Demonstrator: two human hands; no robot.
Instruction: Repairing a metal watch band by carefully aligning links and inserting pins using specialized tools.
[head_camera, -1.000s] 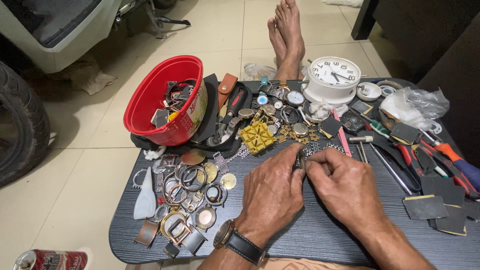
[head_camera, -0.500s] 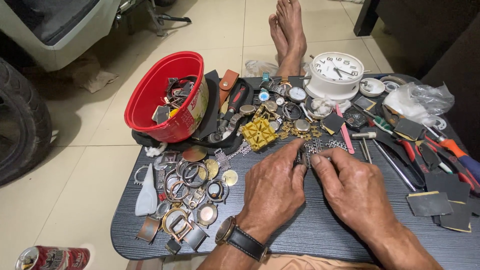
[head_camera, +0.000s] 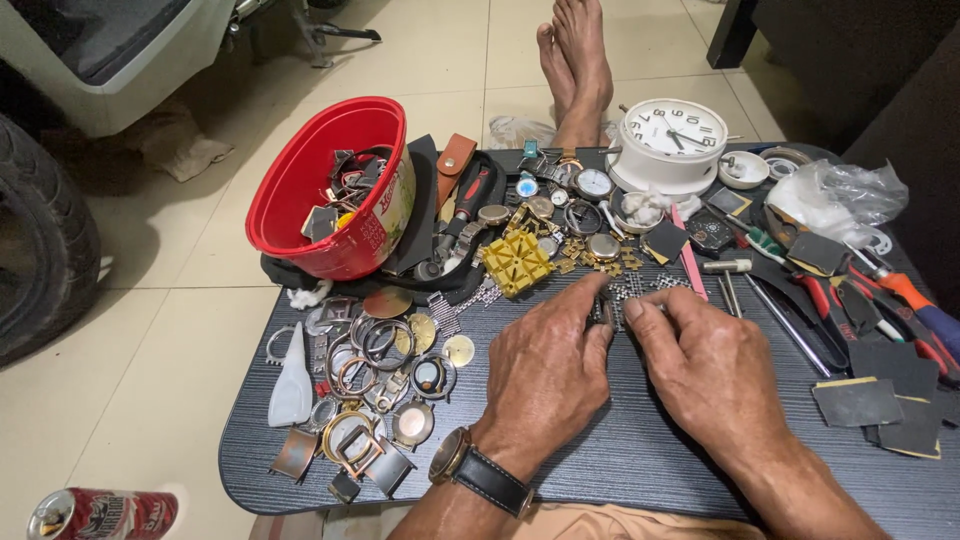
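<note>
My left hand and my right hand rest side by side on a dark grey table, fingertips meeting on a metal link watch bracelet. Both hands pinch the bracelet between fingers and thumb; most of it is hidden under my fingers. A wristwatch with a black strap sits on my left wrist. Just beyond my fingers lie a yellow plastic holder block and several watch cases and small gold parts.
A red bucket of parts stands at the table's back left. Watch cases and rings cover the left side. A white clock, pliers and screwdrivers and dark pads lie right. Bare feet, a can and a tyre are around.
Both hands have stayed together on the bracelet, with only small finger shifts. The view has moved slightly.
</note>
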